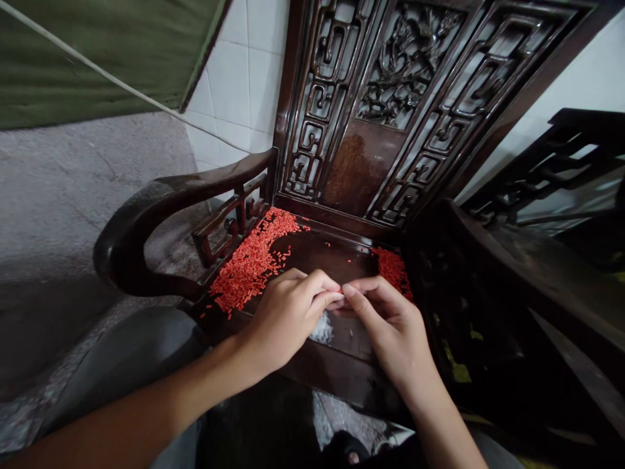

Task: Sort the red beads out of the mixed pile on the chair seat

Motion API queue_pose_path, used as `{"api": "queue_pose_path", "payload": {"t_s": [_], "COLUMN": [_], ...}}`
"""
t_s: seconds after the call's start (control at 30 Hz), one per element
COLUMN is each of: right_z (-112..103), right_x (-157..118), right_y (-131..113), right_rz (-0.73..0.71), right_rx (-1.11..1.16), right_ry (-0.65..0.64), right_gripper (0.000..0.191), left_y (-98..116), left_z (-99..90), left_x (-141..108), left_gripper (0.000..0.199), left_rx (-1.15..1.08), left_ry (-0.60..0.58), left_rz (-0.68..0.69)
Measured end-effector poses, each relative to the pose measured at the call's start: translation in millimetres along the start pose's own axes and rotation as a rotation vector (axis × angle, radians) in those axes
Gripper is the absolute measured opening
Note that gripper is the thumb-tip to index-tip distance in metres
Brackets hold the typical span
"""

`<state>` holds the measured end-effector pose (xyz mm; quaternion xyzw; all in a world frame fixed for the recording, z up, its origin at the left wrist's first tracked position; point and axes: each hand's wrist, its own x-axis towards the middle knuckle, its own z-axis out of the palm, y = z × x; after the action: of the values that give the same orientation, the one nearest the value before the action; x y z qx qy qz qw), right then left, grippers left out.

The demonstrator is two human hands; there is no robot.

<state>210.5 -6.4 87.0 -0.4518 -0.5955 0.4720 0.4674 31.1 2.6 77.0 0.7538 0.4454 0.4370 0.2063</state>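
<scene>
Over the dark wooden chair seat (336, 257), my left hand (293, 309) and my right hand (390, 326) meet at the fingertips. Both are closed in a pinch on one small red piece (341, 290), mostly covered by the fingers. A large spread of small red pieces (249, 264) lies along the seat's left side. Another red pile (392, 268) is at the right, partly behind my right hand. Below my fingers sits a little heap of whitish, clear bits (322, 329), partly hidden by my left hand.
The chair's carved backrest (361, 156) rises behind the seat. A curved armrest (146, 195) stands at the left, and dark carved furniture (551, 176) at the right. A pale cord (131, 88) crosses the upper left before a green cloth (97, 58). My knee (141, 352) is at lower left.
</scene>
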Motion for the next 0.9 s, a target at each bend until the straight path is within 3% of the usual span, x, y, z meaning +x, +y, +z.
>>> {"api": "queue_pose_path", "payload": {"t_s": [0.43, 0.57, 0.73, 0.9], "right_z": [-9.0, 0.7, 5.5, 3.6], "right_x": [1.3, 0.7, 1.3, 1.4], "right_y": [0.5, 2.6, 2.9, 3.2], "right_rz": [-0.029, -0.014, 0.129, 0.183], "right_rx": [-0.327, -0.194, 0.155, 0.256], "right_ry": [-0.055, -0.018, -0.018, -0.029], "right_gripper": [0.022, 0.023, 0.025, 0.024], "left_y": [-4.8, -5.0, -3.8, -3.0], "left_z": [2.9, 2.0, -1.1, -3.6], "left_x": [-1.0, 0.3, 1.2, 1.8], "left_gripper": [0.006, 0.008, 0.007, 0.006], "left_rx": [0.111, 0.103, 0.093, 0.113], "left_ry": [-0.021, -0.005, -0.013, -0.005], "left_rz": [0.091, 0.086, 0.083, 0.138]}}
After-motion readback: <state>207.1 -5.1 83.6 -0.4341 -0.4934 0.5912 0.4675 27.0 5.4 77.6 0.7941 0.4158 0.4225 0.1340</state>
